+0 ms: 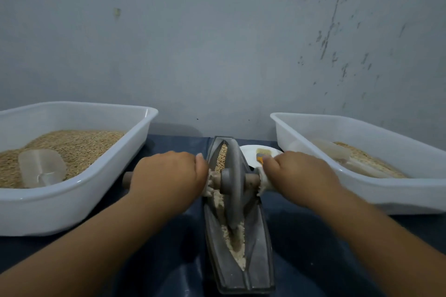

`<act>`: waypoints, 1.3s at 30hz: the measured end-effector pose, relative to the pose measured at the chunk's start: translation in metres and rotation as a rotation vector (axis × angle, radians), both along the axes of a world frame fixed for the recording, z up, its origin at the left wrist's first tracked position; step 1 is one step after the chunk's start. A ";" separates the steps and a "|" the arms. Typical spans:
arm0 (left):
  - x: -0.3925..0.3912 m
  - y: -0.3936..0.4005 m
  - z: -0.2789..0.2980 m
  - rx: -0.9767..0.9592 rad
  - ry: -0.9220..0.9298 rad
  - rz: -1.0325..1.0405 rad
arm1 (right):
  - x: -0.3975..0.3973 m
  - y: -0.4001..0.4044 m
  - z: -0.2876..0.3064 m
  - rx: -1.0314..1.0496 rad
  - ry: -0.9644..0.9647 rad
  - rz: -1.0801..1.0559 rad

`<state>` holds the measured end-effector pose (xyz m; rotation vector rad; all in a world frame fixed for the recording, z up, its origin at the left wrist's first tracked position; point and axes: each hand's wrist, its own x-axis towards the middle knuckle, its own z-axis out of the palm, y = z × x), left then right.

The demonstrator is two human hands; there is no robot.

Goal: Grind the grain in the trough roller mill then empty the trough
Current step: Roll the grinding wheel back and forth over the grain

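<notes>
Head cam looks down on the trough (259,258), lying lengthwise on the dark table (313,248) between two white tubs. Its roller wheel (233,183) sits mid-channel, whole grain (221,158) ahead of it and crushed meal (237,246) behind. Left hand (166,176) and right hand (298,172) each grip the wooden axle (252,179). Looks like grinding's only half done, so next up is probably rolling forward over the whole kernels, pressing evenly.

Matt grey metal trough (259,243) and wheel (233,183) — wooden axle (252,179), glossy white plastic tubs (79,190).
</notes>
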<state>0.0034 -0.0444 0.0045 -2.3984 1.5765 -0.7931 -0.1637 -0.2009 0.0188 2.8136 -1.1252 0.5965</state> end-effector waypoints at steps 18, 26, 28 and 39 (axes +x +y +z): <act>-0.003 0.019 0.019 0.188 0.022 -0.120 | -0.024 0.008 0.027 0.216 0.369 0.189; 0.015 -0.012 0.000 0.081 -0.045 0.051 | 0.012 -0.006 -0.005 -0.146 -0.052 0.050; 0.017 -0.020 0.005 0.083 -0.045 0.062 | 0.017 -0.008 -0.014 -0.143 -0.161 0.024; -0.016 0.020 0.014 -0.035 0.051 -0.196 | -0.031 0.012 -0.004 -0.044 -0.004 0.115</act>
